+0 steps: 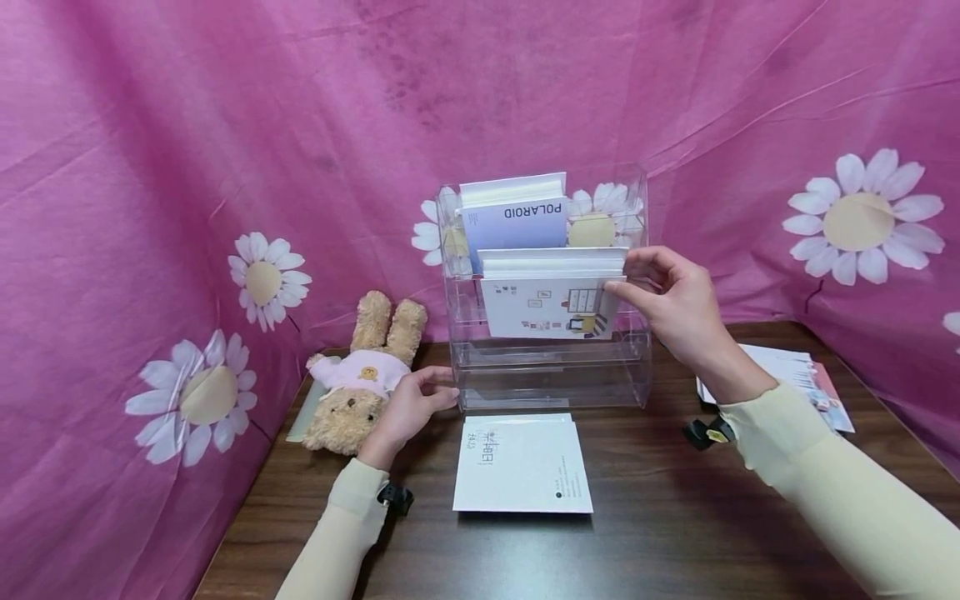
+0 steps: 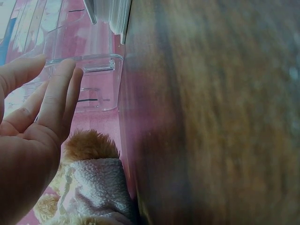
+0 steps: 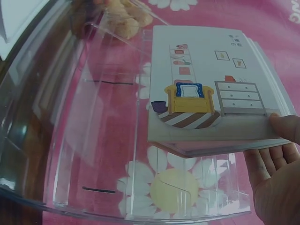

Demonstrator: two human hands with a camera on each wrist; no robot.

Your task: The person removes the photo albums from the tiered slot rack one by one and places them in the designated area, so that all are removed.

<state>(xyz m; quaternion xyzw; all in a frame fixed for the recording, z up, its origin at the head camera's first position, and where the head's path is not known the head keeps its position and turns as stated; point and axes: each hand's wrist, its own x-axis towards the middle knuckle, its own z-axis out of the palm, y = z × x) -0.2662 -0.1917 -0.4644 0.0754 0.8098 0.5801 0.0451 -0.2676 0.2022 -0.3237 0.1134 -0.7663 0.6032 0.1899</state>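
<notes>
A clear tiered acrylic rack (image 1: 551,387) stands at the table's back. My right hand (image 1: 678,304) pinches the right edge of a white album (image 1: 551,308) printed with furniture drawings, thumb on the cover and fingers behind. That album is at the rack's middle level; the right wrist view shows its cover (image 3: 197,101) above the clear tiers. Whether it bears on a tier I cannot tell. On the top tier behind it stands a blue POLAROID album (image 1: 517,225). My left hand (image 1: 411,408), fingers extended, is at the rack's lower left side, apparently touching it.
A plush bear (image 1: 356,396) in a pink top lies at the left, over a pale green flat item (image 1: 302,421). A white album (image 1: 521,467) lies flat before the rack. More printed booklets (image 1: 787,375) lie at the right. Pink flowered cloth (image 1: 337,125) hangs close behind.
</notes>
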